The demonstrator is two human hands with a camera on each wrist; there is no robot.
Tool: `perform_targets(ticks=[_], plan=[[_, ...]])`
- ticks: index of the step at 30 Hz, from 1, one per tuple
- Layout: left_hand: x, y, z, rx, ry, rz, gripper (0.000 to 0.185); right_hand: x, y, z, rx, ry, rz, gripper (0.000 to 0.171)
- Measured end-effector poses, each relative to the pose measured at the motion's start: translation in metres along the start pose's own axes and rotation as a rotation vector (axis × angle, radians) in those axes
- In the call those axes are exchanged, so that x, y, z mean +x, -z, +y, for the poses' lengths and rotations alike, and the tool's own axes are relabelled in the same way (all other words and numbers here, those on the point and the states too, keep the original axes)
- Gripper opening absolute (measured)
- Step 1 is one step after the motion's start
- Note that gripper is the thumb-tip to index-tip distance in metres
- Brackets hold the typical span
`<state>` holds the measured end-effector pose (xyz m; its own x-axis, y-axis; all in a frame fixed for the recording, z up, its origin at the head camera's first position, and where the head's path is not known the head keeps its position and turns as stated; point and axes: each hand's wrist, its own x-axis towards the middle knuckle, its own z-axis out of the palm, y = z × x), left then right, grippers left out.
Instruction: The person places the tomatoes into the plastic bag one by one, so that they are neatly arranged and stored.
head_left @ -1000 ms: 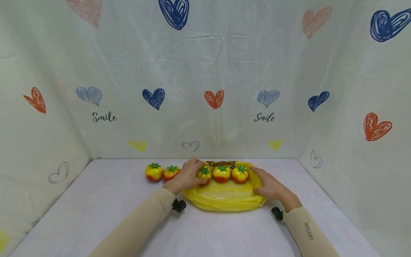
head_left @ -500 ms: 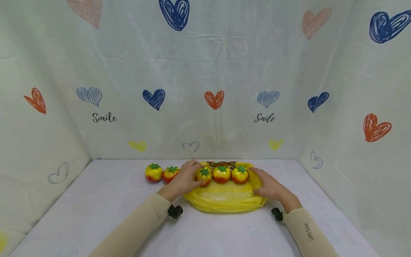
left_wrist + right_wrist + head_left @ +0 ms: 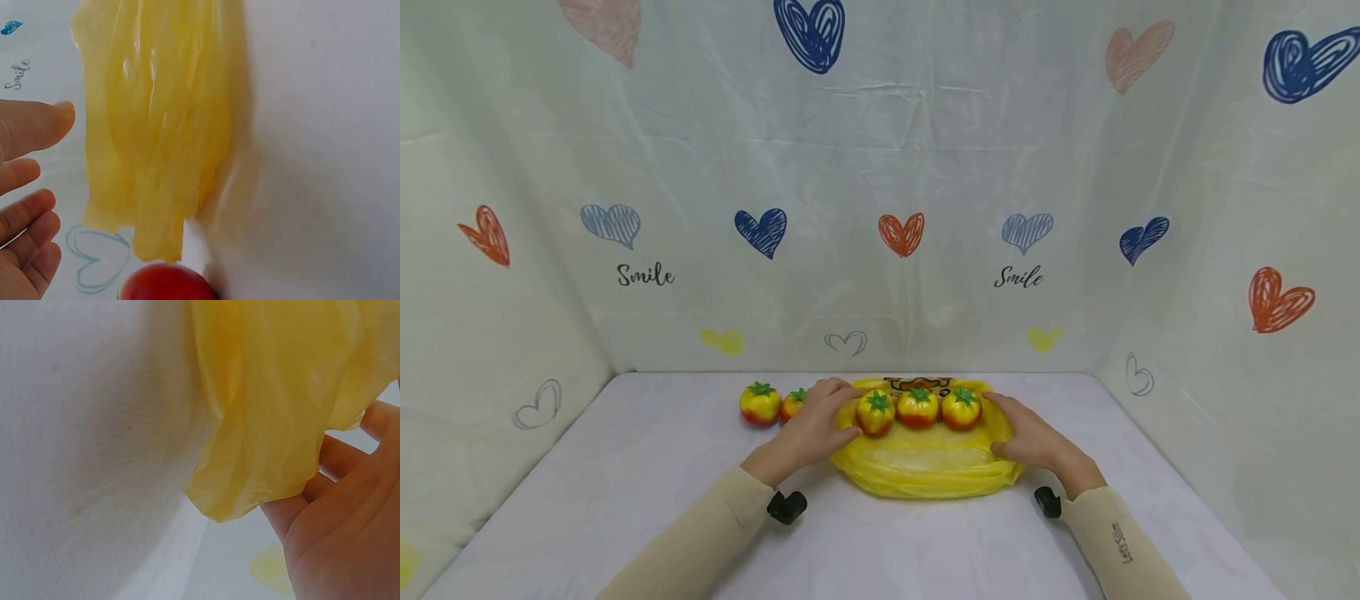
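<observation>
A flat yellow plastic bag (image 3: 925, 467) lies on the white table, with three toy tomatoes (image 3: 917, 407) in a row on its far part. Two more tomatoes (image 3: 760, 403) stand on the table to the left of it. My left hand (image 3: 811, 423) hovers between the bag's left edge and these two, hiding part of the nearer one, and holds nothing. In the left wrist view its fingers (image 3: 28, 181) are loose beside the bag (image 3: 156, 125) and a red tomato (image 3: 167, 285). My right hand (image 3: 1028, 435) rests on the bag's right edge (image 3: 275, 394), fingers fairly straight.
White cloth walls printed with hearts (image 3: 901, 232) close in the table at the back and on both sides. The table (image 3: 625, 467) reaches toward me in front of the bag. Small black wrist cameras (image 3: 786, 506) hang under both sleeves.
My left hand has let go of the leftmost tomato on the bag and drawn back to the left, toward the two tomatoes on the table. The right hand has stayed put.
</observation>
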<state>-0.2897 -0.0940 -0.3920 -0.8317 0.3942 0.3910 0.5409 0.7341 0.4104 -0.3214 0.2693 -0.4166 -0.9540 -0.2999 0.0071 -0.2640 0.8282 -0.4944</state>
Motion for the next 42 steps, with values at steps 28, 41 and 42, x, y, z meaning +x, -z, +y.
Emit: perform_targets(ticks=[28,41,42], plan=[[-0.044,0.025,-0.043,0.066,0.036,0.165,0.047,-0.001,-0.003,-0.001,-0.008,0.009,0.017,0.081],[-0.052,0.032,-0.075,0.085,-0.045,0.278,0.046,-0.002,-0.004,-0.001,-0.018,0.015,0.025,0.081],[-0.052,0.033,-0.075,0.082,-0.028,0.275,0.045,-0.002,-0.004,-0.001,-0.019,0.013,0.024,0.081]])
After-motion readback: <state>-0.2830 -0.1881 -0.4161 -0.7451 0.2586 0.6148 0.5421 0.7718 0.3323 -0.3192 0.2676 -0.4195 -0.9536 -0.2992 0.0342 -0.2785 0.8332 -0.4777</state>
